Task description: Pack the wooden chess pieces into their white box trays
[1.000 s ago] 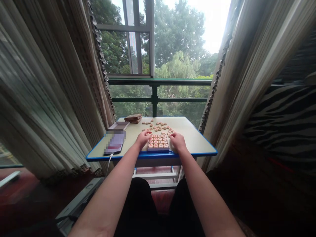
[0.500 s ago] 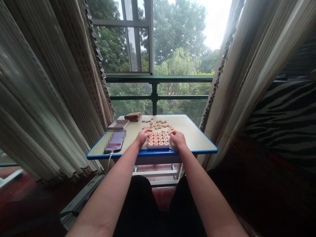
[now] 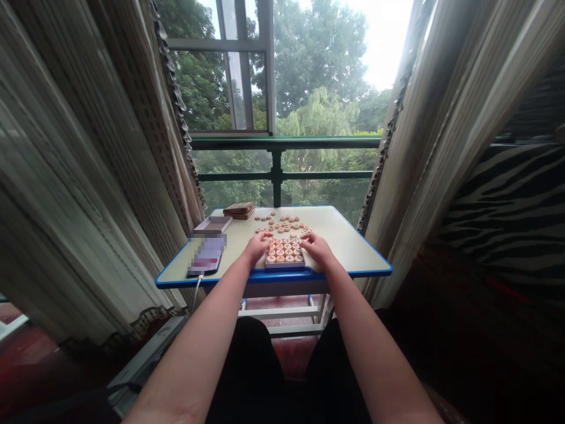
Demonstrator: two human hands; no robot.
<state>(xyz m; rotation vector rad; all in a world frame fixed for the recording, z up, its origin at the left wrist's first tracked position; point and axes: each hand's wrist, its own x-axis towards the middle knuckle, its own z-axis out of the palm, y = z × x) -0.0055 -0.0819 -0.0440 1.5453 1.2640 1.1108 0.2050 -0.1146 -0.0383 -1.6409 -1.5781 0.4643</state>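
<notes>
Near the front edge of the table sits a shallow box [image 3: 285,265] filled with rows of round wooden pieces bearing red and dark characters. At its left side rests my left hand [image 3: 256,247], fingers curved and apart over the box's upper left corner. My right hand [image 3: 316,247] is at the upper right corner, its thumb and index finger close together by the pieces; whether a piece is between them is too small to tell. Beyond the box, loose round pieces [image 3: 281,230] lie scattered on the table.
The pale table [image 3: 353,250] has a blue rim. On its left are an empty box lid [image 3: 213,224], a phone [image 3: 207,255] with a white cable, and a folded brown item [image 3: 239,210]. Curtains flank both sides; a green railing [image 3: 326,143] stands behind.
My right hand has moved slightly left, from beside the box onto its upper right corner. My left hand stays by the left side. The view has shifted slightly.
</notes>
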